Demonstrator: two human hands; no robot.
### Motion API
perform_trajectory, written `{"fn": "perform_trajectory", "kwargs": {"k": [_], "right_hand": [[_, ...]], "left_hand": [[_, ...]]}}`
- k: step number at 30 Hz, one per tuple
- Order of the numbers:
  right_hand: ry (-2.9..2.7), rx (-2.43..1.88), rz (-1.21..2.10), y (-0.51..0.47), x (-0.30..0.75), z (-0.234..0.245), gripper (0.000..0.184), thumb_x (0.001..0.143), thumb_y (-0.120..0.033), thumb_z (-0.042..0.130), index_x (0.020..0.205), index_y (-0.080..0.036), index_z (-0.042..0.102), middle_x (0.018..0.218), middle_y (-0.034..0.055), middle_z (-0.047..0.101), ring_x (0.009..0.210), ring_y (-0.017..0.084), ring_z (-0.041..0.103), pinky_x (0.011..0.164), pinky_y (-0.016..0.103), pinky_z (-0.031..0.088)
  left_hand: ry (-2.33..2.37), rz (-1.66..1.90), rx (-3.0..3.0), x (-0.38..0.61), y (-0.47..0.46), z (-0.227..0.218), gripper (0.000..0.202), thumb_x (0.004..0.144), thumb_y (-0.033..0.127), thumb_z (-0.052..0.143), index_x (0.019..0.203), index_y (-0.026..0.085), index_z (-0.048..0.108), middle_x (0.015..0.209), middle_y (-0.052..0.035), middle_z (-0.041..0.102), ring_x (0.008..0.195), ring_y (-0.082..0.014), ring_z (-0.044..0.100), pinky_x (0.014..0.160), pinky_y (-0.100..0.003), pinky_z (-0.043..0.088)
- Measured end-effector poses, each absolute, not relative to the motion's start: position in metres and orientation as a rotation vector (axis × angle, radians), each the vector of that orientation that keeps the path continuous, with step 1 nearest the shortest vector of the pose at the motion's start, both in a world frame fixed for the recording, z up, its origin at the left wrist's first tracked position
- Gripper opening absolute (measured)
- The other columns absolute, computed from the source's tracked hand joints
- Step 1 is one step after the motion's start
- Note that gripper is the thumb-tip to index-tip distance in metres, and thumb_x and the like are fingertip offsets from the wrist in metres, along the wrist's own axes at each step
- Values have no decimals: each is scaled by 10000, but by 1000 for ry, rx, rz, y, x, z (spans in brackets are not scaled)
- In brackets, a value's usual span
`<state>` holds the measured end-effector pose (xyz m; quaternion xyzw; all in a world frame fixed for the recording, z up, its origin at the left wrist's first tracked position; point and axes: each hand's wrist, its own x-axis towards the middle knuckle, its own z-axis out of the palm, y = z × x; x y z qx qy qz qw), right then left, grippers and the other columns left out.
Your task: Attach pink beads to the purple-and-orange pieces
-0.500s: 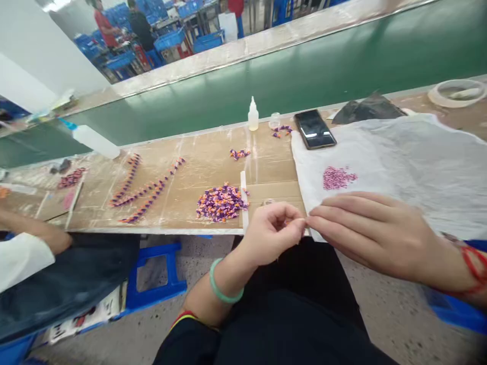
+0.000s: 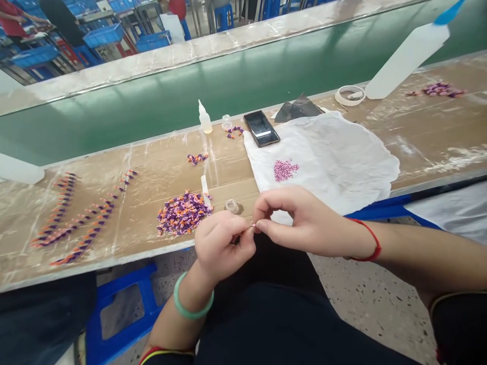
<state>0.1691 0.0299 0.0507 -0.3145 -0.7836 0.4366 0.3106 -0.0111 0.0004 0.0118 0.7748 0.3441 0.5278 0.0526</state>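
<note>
My left hand is closed in a pinch, its thumb and forefinger pressed together; what sits inside is mostly hidden. My right hand meets it fingertip to fingertip, thumb and forefinger pinched at a tiny pink piece. Just beyond my left hand stands a small clear pot. Left of it lies a heap of small purple, orange and pink pieces, with a white stick at its right side. Tiny pink bits form a pile on a white cloth beyond my right hand.
A phone rests on the cloth's edge. Behind are a small dropper bottle, a tape roll and a large white bottle. Rows of purple-orange pieces lie at left. A green strip runs behind the table.
The view has swung right, so things sit further left. My right hand's flat, extended fingers have curled into a pinch at my left fingertips.
</note>
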Motion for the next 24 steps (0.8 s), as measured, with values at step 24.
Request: {"fn": "perform_trajectory", "kwargs": {"k": [24], "right_hand": [[-2251, -716, 1177, 44, 160, 44, 159, 840, -97, 499, 713, -193, 503, 664, -32, 583, 605, 82, 514, 595, 196, 416]], "left_hand": [[1122, 1396, 1951, -56, -11, -7, 71, 887, 167, 683, 823, 195, 675, 694, -5, 702, 598, -117, 625, 580, -223, 495]]}}
